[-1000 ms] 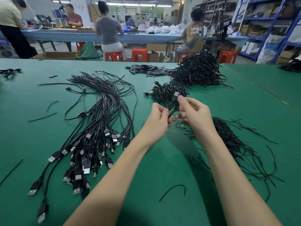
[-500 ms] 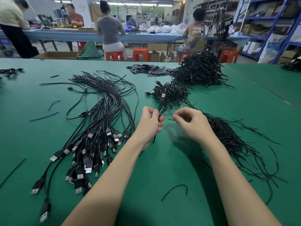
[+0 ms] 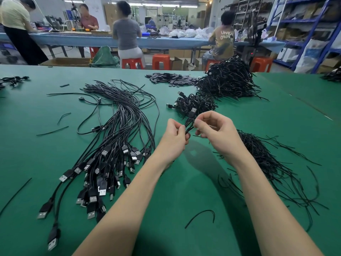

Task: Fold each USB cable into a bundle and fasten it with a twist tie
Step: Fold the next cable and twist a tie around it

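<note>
Folded USB cable bundle point(image 3: 190, 122) is held above the green table point(image 3: 184, 182), pinched between left hand point(image 3: 174, 134) and right hand point(image 3: 215, 129). Light, springy, wants to unfold (plug end stiffer); grip mid-bundle while twisting the tie.

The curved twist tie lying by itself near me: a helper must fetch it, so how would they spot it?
Start at the green table, on its near edge between the person's two forearms. There one black twist tie lies alone, bent into an arch. The heap of twist ties to the right is tangled, while this one touches nothing.
</note>
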